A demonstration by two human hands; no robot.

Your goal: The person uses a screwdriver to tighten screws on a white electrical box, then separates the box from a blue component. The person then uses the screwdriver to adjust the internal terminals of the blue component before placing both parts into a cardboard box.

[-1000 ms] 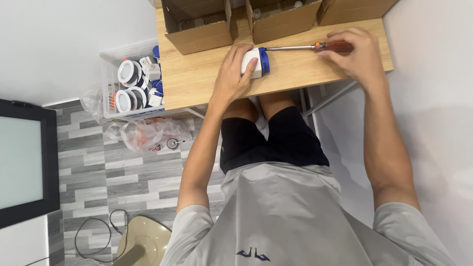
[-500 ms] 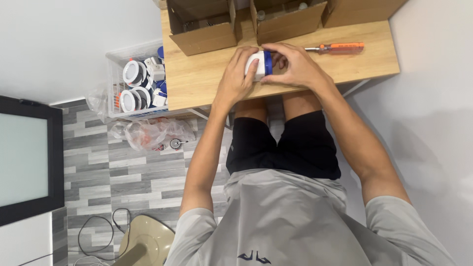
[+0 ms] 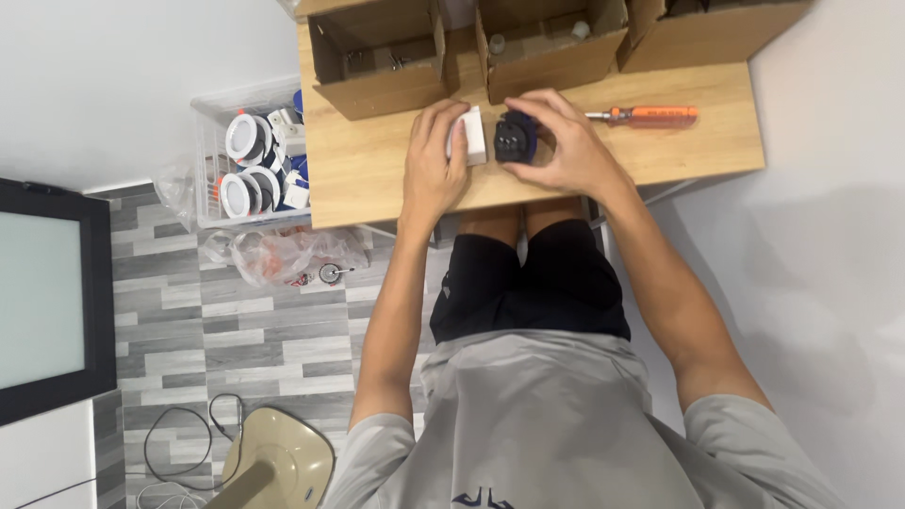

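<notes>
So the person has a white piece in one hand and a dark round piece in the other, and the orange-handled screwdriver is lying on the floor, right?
Not quite. The head view shows the orange-handled screwdriver lying on the wooden table, to the right of the hands, not on the floor. The rest holds: the left hand is on the white piece and the right hand on the dark round piece.

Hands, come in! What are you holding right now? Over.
Left hand on white block. Right hand grips dark round part. The two pieces sit side by side on the table. Screwdriver lies apart, nothing in the way.
</notes>
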